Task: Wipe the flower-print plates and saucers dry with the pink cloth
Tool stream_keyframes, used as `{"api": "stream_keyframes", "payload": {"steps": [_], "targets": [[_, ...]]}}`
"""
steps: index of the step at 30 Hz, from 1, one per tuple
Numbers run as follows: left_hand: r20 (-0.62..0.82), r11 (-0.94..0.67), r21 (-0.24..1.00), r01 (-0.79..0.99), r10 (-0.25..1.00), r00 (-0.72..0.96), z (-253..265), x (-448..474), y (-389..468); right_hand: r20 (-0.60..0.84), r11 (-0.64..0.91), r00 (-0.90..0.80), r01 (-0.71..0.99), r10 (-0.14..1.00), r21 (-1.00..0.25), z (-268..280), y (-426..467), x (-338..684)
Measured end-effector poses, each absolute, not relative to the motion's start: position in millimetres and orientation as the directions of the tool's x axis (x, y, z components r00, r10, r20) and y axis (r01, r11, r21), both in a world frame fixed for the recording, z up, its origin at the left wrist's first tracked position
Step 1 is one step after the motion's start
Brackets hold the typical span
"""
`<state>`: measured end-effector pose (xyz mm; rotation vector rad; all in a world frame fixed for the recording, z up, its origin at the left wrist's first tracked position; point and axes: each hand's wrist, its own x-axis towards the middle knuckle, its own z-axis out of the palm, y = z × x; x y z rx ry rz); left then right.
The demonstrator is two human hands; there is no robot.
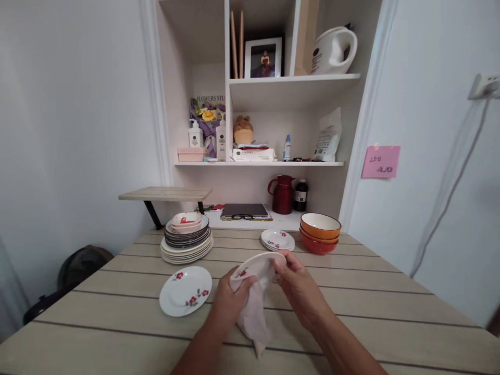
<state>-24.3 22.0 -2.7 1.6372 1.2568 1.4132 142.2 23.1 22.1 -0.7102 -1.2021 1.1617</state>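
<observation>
Between my two hands a white plate (267, 265) with a red flower print is held up, tilted, above the table. My left hand (231, 298) grips its left edge together with a pale pink cloth (253, 312), which hangs down below the plate. At the right rim, my right hand (295, 284) pinches the plate between thumb and fingers. Another flowered plate (183, 291) lies flat to the left of my left hand. Beyond the held plate sits a small stack of flowered plates (277, 240).
A tall stack of plates (187, 252) topped by small pink-rimmed dishes (186, 222) stands at the left, near a raised wooden shelf (166, 194). Orange and red bowls (320, 226) are stacked at the right. Behind them are a red jug (283, 195) and a laptop (244, 210).
</observation>
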Motion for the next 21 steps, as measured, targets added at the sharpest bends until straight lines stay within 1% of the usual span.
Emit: {"api": "stream_keyframes", "payload": {"steps": [1,2,4,6,7,8,9,11,13,14,15,17,19,21], "targets": [[0.419,-0.399,0.871,0.286,0.908,-0.012,-3,-25,22,0.384,0.372,-0.038,-0.176,0.922,-0.911,24,22,144],[0.472,-0.449,0.829,0.333,0.881,0.012,-3,-26,23,0.453,0.452,-0.029,-0.041,0.891,-0.891,26,21,146],[0.558,-0.523,0.719,0.458,0.827,0.067,-4,-30,24,0.600,0.603,-0.080,0.196,0.796,-0.774,30,17,149],[0.604,-0.559,0.614,0.557,0.787,0.124,-5,-33,26,0.681,0.704,-0.199,0.316,0.704,-0.636,34,14,149],[0.610,-0.570,0.582,0.580,0.778,0.151,-6,-34,26,0.692,0.729,-0.245,0.336,0.679,-0.596,34,13,149],[0.610,-0.577,0.574,0.580,0.775,0.167,-6,-35,26,0.688,0.735,-0.270,0.337,0.674,-0.588,34,12,148],[0.604,-0.577,0.596,0.558,0.781,0.162,-7,-35,26,0.671,0.720,-0.266,0.316,0.692,-0.617,34,13,148],[0.577,-0.545,0.706,0.452,0.813,0.080,-7,-34,27,0.586,0.615,-0.190,0.198,0.788,-0.763,31,15,146],[0.536,-0.508,0.810,0.292,0.844,-0.019,-7,-32,28,0.449,0.450,-0.098,-0.013,0.888,-0.893,26,18,144],[0.521,-0.500,0.837,0.224,0.852,-0.047,-7,-31,28,0.382,0.371,-0.073,-0.133,0.921,-0.919,24,19,142],[0.516,-0.500,0.848,0.179,0.854,-0.060,-7,-31,28,0.330,0.306,-0.062,-0.242,0.942,-0.921,23,20,140],[0.520,-0.506,0.848,0.157,0.852,-0.066,-7,-31,28,0.261,0.213,-0.074,-0.393,0.962,-0.894,21,21,136],[0.524,-0.500,0.843,0.196,0.846,-0.095,-6,-32,28,0.198,0.128,-0.104,-0.466,0.975,-0.875,20,20,132],[0.531,-0.493,0.836,0.241,0.838,-0.127,-6,-33,27,0.138,0.069,-0.100,-0.508,0.985,-0.858,20,21,130]]}}
